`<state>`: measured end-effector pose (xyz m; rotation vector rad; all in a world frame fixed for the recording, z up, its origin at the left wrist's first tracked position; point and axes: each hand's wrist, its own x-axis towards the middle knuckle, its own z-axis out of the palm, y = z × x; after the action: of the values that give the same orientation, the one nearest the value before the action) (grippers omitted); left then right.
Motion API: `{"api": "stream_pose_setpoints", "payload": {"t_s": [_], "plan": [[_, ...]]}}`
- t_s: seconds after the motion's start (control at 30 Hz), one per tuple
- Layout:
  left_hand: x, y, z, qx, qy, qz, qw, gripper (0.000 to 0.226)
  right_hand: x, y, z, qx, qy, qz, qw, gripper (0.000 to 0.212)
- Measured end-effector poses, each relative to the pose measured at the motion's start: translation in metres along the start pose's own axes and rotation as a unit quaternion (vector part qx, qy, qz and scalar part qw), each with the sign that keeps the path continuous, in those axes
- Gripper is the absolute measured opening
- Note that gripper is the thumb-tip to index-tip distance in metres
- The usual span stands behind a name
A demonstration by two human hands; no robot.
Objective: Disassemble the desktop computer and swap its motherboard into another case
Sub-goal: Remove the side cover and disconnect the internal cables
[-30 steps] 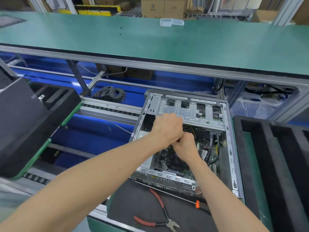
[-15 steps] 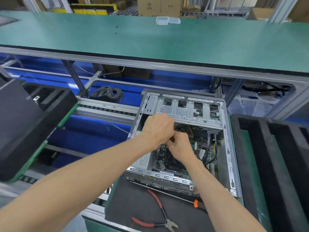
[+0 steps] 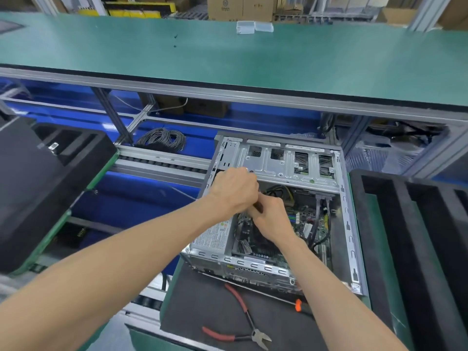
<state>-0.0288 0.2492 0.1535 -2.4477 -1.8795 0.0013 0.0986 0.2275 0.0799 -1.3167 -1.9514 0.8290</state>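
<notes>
Nearest, at six o'clock, red-handled cutters lie on a dark mat, with a long screwdriver just behind them along the case's near edge. The open case lies on its side on the mat, at about one o'clock from the cutters, its motherboard showing inside. Above the board both hands meet. The left hand is fisted, fingers curled round a dark, thin thing I cannot make out; the right hand touches it, fingers curled on the same thing. At ten o'clock a cable coil sits low. Farthest, at twelve, the green worktop carries small clear boxes.
</notes>
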Motion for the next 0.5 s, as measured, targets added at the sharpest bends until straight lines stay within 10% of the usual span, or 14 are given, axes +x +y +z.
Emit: {"api": "stream_pose_setpoints", "payload": {"t_s": [0.23,0.5], "plan": [[0.003,-0.018,-0.008,0.096,0.011,0.217,0.971,0.051,-0.001,-0.001,-0.002,-0.001,-0.005,0.003,1.0,0.044],[0.006,0.027,-0.009,0.039,-0.01,0.017,0.999,0.025,0.001,0.006,-0.006,-0.003,0.001,0.077,0.997,0.046]]}}
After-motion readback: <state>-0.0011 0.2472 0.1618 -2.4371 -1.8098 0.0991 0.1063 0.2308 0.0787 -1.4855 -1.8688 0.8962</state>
